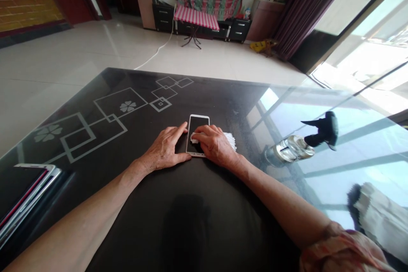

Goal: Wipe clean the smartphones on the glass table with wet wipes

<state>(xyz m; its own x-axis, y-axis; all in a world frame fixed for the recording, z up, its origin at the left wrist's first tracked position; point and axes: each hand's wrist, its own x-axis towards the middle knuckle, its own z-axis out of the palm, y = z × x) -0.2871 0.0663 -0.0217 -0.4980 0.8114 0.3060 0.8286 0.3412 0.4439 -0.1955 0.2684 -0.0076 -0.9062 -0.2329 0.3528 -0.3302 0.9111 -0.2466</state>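
Observation:
A white-framed smartphone (198,122) with a dark screen lies face up on the black glossy table. My left hand (164,148) rests at its left side, fingers apart, with the thumb at the lower left corner and the index fingertip by the left edge. Over the screen, my right hand (216,143) is closed on a crumpled white tissue (230,139) and presses it down on the glass. Part of the tissue sticks out on both sides of the fingers; the rest is hidden under the hand.
A clear spray bottle (288,149) with a black trigger head stands to the right. White folded tissues (382,212) lie at the lower right. At the left edge sits a stack of phones or tablets (30,195). Beyond the table is a small striped table (196,17).

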